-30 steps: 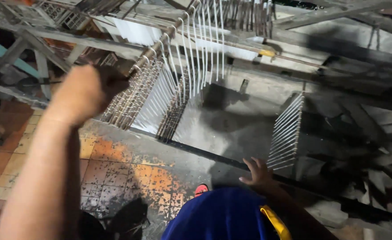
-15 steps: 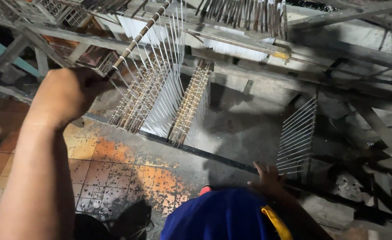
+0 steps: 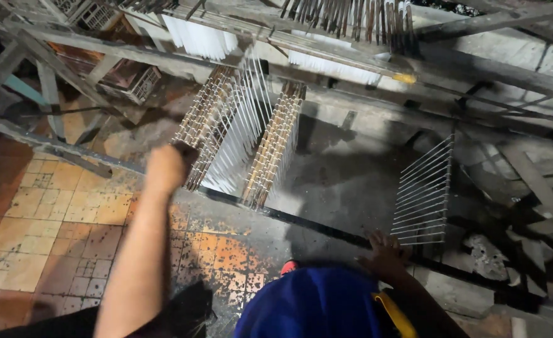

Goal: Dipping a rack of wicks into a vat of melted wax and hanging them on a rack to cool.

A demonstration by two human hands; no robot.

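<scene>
The left hand [image 3: 167, 168] is clenched in a fist around the near end of a wooden rack [image 3: 209, 128] strung with rows of thin white sticks, which hang down from it over a dark concrete pit [image 3: 345, 188]. Just to the right of that hand a second rack of the same kind [image 3: 275, 145] hangs tilted, close beside the first. The right hand [image 3: 386, 255] is open, fingers spread, resting on the near edge of the pit; just above it stands a smaller frame of white rods [image 3: 423, 194]. Beyond both hands, overhead wooden beams [image 3: 326, 47] carry more white sticks. Below the left arm lies a stained tiled floor [image 3: 57, 213].
</scene>
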